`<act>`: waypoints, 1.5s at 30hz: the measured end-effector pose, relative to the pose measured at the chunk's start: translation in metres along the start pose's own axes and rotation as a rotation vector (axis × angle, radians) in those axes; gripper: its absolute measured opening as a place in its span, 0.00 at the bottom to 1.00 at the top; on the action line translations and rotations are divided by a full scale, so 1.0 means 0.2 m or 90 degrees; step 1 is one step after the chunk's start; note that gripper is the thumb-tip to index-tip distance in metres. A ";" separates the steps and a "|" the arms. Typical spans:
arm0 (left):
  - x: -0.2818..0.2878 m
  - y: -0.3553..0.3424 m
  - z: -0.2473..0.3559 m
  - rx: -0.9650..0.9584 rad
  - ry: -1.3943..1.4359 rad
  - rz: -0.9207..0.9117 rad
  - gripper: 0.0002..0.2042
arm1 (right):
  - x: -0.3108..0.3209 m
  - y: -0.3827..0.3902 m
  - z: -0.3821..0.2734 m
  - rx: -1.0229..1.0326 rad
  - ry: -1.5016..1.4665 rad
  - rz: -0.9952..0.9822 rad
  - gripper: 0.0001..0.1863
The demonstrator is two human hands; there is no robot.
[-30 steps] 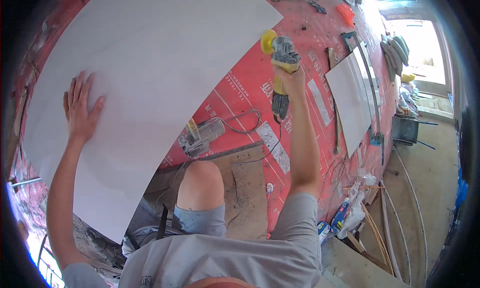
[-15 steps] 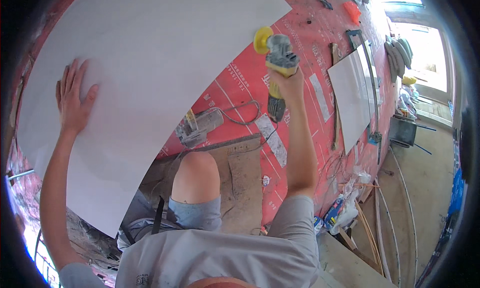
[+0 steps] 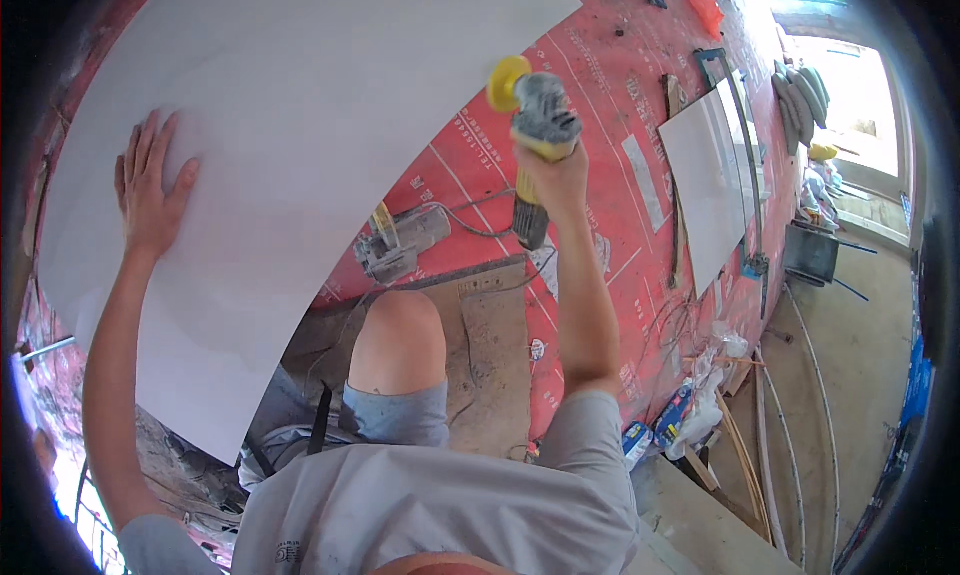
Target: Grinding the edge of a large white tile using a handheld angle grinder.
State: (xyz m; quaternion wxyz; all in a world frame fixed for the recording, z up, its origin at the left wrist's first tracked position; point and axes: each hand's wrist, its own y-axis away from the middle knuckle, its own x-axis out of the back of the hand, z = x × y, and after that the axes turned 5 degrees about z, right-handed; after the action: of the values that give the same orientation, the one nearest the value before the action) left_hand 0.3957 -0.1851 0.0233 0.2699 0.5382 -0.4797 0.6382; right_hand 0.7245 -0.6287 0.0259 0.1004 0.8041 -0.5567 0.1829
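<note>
My left hand [image 3: 155,190] lies flat with fingers spread on a large white panel [image 3: 290,105], toward its left side. In my right hand [image 3: 557,180] is a dusty yellow and grey angle grinder [image 3: 545,115], gripped round its body. Its yellow disc [image 3: 508,83] sits at the panel's right-hand edge; whether it touches cannot be made out. A cord trails from the grinder's lower end. Between the panel and my right forearm, a second corded power tool [image 3: 400,243], grey and dusty, rests on the red printed sheet [image 3: 480,180].
Right of the grinder lie a smaller white panel [image 3: 705,190], a wooden strip [image 3: 673,175] and a long dark bar [image 3: 742,155]. Plastic bags and packets [image 3: 680,415] lie near my right elbow, beside long thin strips [image 3: 745,455]. A dark box [image 3: 812,253] stands on the floor farther right.
My right hand has moved the grinder left and slightly nearer along the white panel's edge. My left hand stays in place on the panel.
</note>
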 end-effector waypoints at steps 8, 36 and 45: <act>-0.03 -0.01 0.00 0.004 -0.028 0.027 0.33 | 0.00 0.03 0.06 -0.022 -0.009 -0.034 0.19; -0.03 0.00 0.01 0.034 -0.041 -0.005 0.32 | 0.01 -0.03 -0.02 -0.024 -0.063 0.049 0.18; -0.05 0.00 0.00 0.006 -0.024 0.044 0.33 | -0.26 0.38 -0.23 -0.342 -0.573 0.121 0.24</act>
State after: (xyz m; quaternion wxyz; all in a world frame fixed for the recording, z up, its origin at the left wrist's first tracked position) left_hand 0.3988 -0.1831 0.0146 0.2355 0.5346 -0.5001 0.6392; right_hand 0.6285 -0.5956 0.0432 0.0368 0.6953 -0.6423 -0.3206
